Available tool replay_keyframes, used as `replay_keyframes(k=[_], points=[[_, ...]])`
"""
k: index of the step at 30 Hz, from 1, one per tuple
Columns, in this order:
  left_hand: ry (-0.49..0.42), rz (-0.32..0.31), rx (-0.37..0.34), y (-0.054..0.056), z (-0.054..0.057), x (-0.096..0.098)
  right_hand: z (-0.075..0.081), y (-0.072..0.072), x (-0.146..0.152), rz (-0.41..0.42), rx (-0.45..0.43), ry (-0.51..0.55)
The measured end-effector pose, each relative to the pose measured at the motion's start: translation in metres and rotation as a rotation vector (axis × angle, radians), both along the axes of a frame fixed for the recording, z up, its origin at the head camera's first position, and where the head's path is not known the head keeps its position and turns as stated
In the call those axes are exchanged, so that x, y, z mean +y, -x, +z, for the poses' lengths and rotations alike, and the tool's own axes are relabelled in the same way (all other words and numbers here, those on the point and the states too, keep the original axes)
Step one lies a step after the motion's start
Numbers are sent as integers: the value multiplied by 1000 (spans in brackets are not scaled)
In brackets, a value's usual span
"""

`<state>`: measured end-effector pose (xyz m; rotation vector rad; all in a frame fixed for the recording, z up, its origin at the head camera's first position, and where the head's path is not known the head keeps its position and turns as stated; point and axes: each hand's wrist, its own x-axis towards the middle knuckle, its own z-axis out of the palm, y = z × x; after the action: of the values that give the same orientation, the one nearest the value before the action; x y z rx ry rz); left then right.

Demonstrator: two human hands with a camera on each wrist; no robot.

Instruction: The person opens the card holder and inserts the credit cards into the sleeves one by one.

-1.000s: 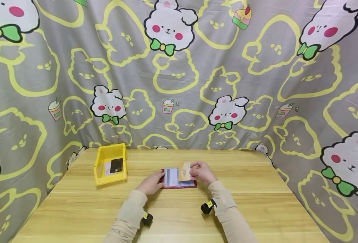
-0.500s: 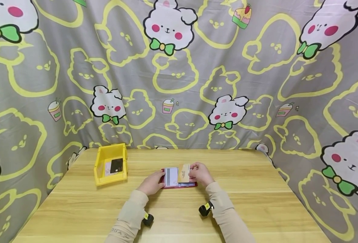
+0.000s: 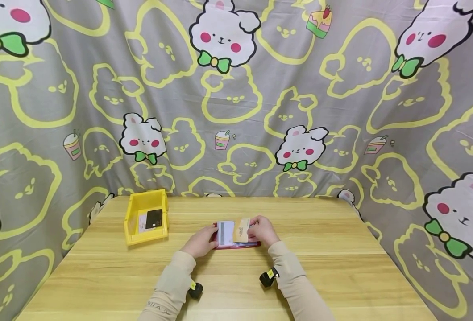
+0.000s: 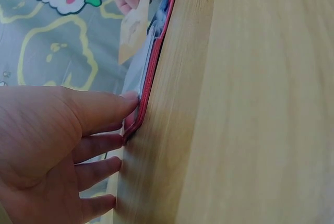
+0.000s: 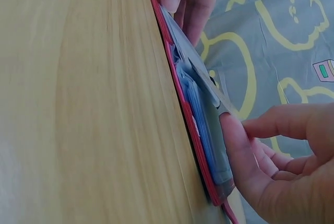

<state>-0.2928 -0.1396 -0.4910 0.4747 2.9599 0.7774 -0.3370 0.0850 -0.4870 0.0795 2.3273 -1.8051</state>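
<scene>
A red card holder with clear plastic sleeves lies spread out on the wooden table. In its left half sits a pale card with a dark stripe. My left hand holds the holder's left edge, thumb on top in the left wrist view, where the red cover shows side-on. My right hand pinches a yellow-gold card between thumb and fingers. That card tilts over the right half's sleeves; in the right wrist view it slants above the bluish sleeve stack.
To the left stands a yellow plastic bin with a black card and a pale pinkish card inside. A grey patterned curtain hangs behind the table.
My right hand has shifted a little left and toward me with the yellow-gold card, which now tilts more over the holder. My left hand stays at the left edge.
</scene>
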Motion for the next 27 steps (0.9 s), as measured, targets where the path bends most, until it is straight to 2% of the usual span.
replay_keyframes(k=[9, 21, 27], points=[[-15, -6, 10, -1, 0, -1, 2, -1, -8, 30, -17, -17], [-16, -2, 5, -1, -1, 0, 5, -3, -19, 49, 45, -106], [-15, -5, 9, -2, 1, 0, 2, 0, -23, 38, 50, -110]])
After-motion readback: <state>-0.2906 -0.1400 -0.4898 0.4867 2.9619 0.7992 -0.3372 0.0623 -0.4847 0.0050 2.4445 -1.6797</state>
